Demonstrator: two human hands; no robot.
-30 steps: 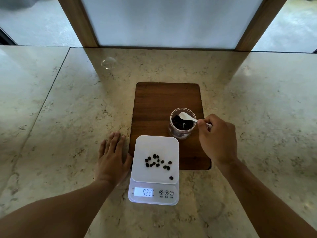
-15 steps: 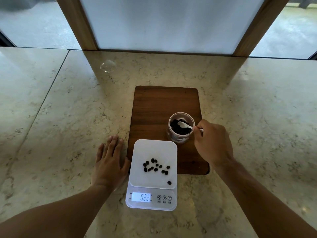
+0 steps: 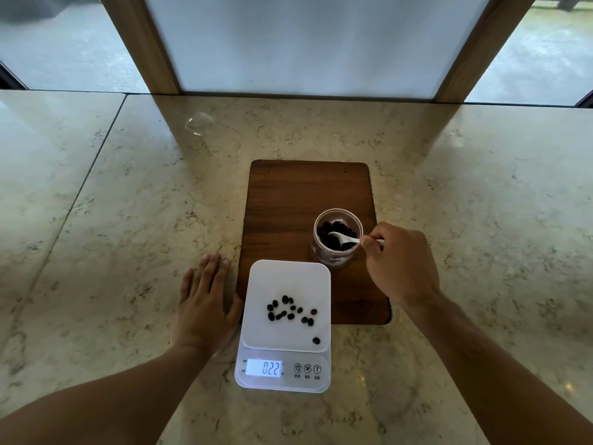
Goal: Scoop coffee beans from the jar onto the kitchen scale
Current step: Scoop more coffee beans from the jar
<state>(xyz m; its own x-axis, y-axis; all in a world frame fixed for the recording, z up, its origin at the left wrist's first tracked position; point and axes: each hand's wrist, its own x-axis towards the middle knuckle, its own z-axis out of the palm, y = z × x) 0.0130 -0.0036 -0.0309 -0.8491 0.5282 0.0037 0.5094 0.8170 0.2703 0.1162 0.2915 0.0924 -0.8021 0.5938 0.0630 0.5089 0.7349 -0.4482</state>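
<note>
- Right hand (image 3: 401,261): fingers closed in a pinch around the handle of a small white spoon (image 3: 343,238); the hand sits just to the right of the jar, over the right edge of the board.
- Spoon: handle crosses the jar's right rim; the bowl lies inside the jar, down among the beans. Whether the bowl carries any beans cannot be told.
- Jar (image 3: 337,237): clear, round, lid off, upright on the right half of the wooden board (image 3: 288,200), just behind the far right corner of the scale. It holds dark coffee beans (image 3: 333,242) up to some way below the rim.
- Scale (image 3: 284,326): white, with a rounded square platform; its far part overlaps the near left part of the board, while its near part with the display rests on the marble counter (image 3: 128,220). The display (image 3: 263,367) reads 0.22; three round buttons sit to the right of it.
- Beans on the scale (image 3: 290,309): a loose cluster of about a dozen near the platform's middle, and one single bean (image 3: 316,340) apart near the near right corner.
- Left hand (image 3: 205,303): flat on the counter, palm down, fingers extended and together, gripping nothing; it lies just left of the scale, with the thumb side close to the scale and the board's left edge.
- Small clear dome-shaped object (image 3: 199,123): on the counter, far left, well apart from the board; what it is cannot be told.
</note>
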